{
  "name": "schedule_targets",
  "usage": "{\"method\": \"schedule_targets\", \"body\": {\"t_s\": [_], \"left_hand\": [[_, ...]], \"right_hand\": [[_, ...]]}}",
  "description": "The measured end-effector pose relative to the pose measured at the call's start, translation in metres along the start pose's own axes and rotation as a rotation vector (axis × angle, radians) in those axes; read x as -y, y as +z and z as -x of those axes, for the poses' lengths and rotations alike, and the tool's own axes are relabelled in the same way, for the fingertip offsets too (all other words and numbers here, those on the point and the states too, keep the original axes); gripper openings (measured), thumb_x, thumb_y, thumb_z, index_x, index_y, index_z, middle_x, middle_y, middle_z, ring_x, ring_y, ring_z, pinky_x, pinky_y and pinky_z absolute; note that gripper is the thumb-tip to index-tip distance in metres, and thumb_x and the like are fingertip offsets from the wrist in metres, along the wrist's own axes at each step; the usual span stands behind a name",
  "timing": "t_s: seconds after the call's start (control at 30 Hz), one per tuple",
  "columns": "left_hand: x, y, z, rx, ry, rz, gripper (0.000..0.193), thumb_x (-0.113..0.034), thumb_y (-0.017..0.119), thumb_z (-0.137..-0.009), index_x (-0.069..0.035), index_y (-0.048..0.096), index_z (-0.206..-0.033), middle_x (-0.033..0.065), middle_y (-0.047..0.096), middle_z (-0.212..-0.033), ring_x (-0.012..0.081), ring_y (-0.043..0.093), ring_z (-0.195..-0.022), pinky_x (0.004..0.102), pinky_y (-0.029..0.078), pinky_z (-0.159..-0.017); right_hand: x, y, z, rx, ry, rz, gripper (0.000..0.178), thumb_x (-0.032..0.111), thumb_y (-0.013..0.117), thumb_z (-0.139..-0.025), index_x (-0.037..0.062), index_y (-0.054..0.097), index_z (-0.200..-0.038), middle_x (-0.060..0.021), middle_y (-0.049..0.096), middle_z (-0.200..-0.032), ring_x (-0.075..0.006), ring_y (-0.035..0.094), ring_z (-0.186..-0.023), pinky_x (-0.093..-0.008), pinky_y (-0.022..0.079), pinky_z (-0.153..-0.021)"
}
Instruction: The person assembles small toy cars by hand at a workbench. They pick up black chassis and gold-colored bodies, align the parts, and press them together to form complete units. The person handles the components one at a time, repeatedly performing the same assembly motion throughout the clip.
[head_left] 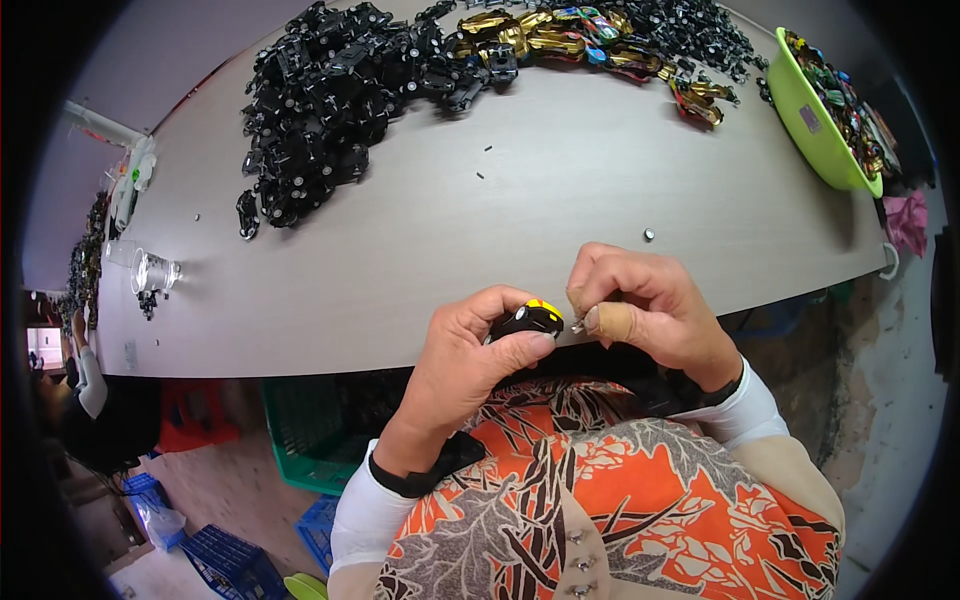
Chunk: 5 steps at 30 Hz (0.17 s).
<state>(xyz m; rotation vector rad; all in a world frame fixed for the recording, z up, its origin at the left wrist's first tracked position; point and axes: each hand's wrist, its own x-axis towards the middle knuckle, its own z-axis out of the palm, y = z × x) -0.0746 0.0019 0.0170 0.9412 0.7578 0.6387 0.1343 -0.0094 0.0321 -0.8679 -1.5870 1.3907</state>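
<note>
My left hand (pixel 455 350) is closed round a small toy car (pixel 528 320) with a black underside and a bit of yellow body, held above the table's near edge. Its wheel side faces up toward me. Close on the right, my right hand (pixel 655 305) pinches a tiny silvery part (pixel 578 326) between thumb and finger, just beside the car. What exactly this part is, I cannot make out. Tan tape wraps the right thumb. A small round silvery piece (pixel 649 235) lies on the table beyond my right hand.
A big heap of black toy-car chassis (pixel 320 110) covers the far left of the table (pixel 560 160). Gold and coloured car bodies (pixel 555 42) lie at the back. A green basin (pixel 815 115) of bodies stands far right. Clear plastic cups (pixel 153 270) stand left; a person's arm (pixel 92 385) shows beyond.
</note>
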Motion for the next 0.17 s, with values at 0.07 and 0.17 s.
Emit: {"method": "schedule_targets", "body": {"t_s": [0.07, 0.17], "left_hand": [[0.0007, 0.0008, -0.0007, 0.019, -0.014, -0.011, 0.023, -0.004, 0.067, -0.078, 0.0, 0.061, -0.1, 0.005, 0.064, -0.08, 0.008, 0.057, -0.068, 0.0191, 0.046, -0.062], [-0.0033, 0.0045, -0.0001, 0.039, -0.034, -0.053, 0.027, -0.004, 0.067, -0.077, 0.0, 0.061, -0.103, 0.0051, 0.064, -0.079, 0.008, 0.057, -0.067, 0.0189, 0.046, -0.062]], "right_hand": [[0.0074, 0.0005, -0.0004, 0.041, 0.112, -0.074, 0.005, 0.004, 0.058, -0.082, -0.0002, 0.055, -0.082, -0.0025, 0.049, -0.076, -0.0068, 0.045, -0.059, -0.0212, 0.036, -0.052], [0.0056, 0.0024, -0.0008, 0.054, 0.137, -0.041, 0.006, 0.005, 0.059, -0.082, 0.0007, 0.056, -0.083, -0.0018, 0.05, -0.076, -0.0081, 0.047, -0.06, -0.0222, 0.037, -0.053]]}}
